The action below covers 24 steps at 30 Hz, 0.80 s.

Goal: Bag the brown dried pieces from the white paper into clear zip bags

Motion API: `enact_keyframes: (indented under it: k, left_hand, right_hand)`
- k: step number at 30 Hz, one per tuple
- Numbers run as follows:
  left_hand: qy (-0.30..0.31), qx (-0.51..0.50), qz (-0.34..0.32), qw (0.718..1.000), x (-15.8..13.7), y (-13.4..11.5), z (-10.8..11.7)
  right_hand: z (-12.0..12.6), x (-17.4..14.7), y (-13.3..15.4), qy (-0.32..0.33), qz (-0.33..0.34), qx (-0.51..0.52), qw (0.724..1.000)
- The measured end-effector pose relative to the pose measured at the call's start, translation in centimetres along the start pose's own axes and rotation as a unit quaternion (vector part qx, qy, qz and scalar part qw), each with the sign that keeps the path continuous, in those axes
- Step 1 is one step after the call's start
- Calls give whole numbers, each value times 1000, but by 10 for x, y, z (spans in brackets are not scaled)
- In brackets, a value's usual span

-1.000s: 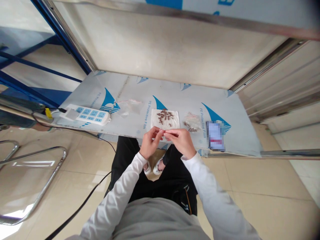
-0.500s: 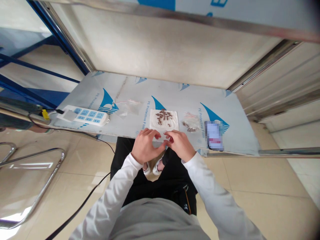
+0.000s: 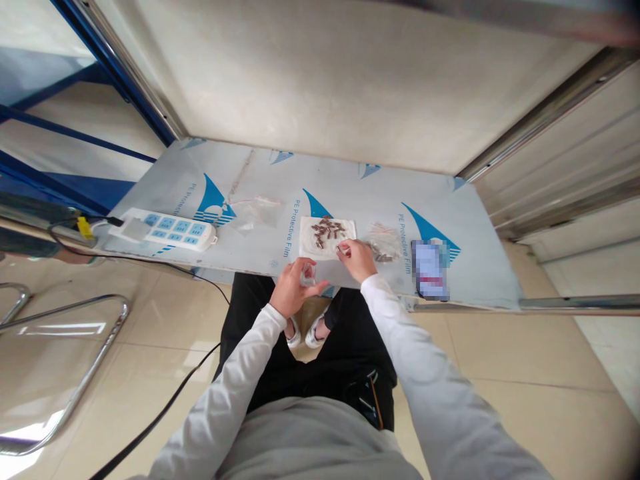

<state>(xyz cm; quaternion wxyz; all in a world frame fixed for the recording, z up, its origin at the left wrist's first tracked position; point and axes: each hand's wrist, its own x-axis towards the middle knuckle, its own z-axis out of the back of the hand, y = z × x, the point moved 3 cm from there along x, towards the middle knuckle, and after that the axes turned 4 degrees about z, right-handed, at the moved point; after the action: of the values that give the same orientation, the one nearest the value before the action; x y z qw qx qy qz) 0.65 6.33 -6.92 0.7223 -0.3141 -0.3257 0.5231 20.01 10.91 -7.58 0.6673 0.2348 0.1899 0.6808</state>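
Half a second ago both hands were meeting at the near edge of the table; now the right hand [image 3: 356,257] is reaching forward onto the white cloth [image 3: 327,238], while the left hand [image 3: 294,287] is staying back at the table's [image 3: 350,193] near edge. Fingers of the right hand are pinching together at the cloth's near right corner, just beside the heap of small brown metal pieces [image 3: 328,231]; whether a piece is caught between them is too small to tell. The left hand is curling loosely around a small clear bag [image 3: 307,274], holding it just off the table's edge, with thumb and fingers cupped about it.

The metal pieces are lying in a loose cluster on the far half of the cloth, well clear of the left hand. To the right of the cloth, a clear bag with more dark pieces [image 3: 383,244] is resting on the table, and beyond it a blurred card [image 3: 430,268]. To the left, some empty clear bags [image 3: 255,211] are lying flat, and a white power strip [image 3: 165,229] is sitting near the table's left corner, its cable trailing off toward the floor. White sleeves are covering both arms.
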Motion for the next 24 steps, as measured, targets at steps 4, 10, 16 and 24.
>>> enact_keyframes:
  k: [4, 10, 16, 24]
  left_hand:
    - [-5, -29, 9, 1000, 3, 8, 8]
    - [-30, -95, 13, 995, 11, 13, 18]
    - [-78, -107, 6, 991, 20, 4, 20]
    - [-123, -134, 27, 983, 23, -1, 14]
  right_hand:
    - [-19, 21, -11, 24, -1, -19, 1000]
    - [-5, 15, 24, 12, -3, 30, 999]
    - [30, -25, 106, 4, 120, 159, 980]
    - [25, -5, 79, 20, 133, 145, 980]
